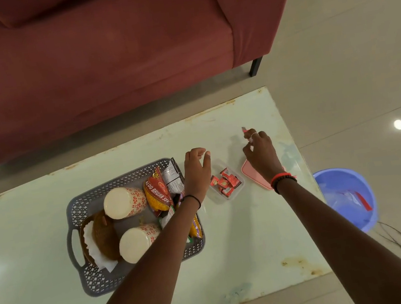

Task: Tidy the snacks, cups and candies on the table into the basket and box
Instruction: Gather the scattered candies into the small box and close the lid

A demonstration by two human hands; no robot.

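Fig.: head view, looking down on a pale green surface (244, 235).

L side: grey basket (73, 213) w/ lattice walls & a handle. Inside lie two cups (124, 202) (138, 243), both on their sides, white bases toward the camera. Between the cups & the handle sits a brown woven holder (104, 233) w/ white paper in it. Along the basket's R side are snack packs (157, 192), the top one red & yellow. More packs lie partly under the L forearm.

Centre: clear box (216, 196), lid off, just R of the basket. It holds several red candies (225, 183). The pink lid (254, 174) lies flat just R of the box, part hidden by the R wrist.

Hands: well apart. L hand (197, 167) hovers above the gap betw. basket & box, fingers curled under, thumb out. Whether it holds anything cannot be told. Its forearm crosses the basket's R half. R hand (258, 149) is beyond the lid, near the surface's far R part, pinching a small pink-red candy (243, 130) in its fingertips. There is a ring on one finger and red & black bands at the wrist.

Surroundings: maroon sofa (104, 62) behind the surface. A blue bucket (363, 180) stands on the floor to the R, w/ clear plastic in it.
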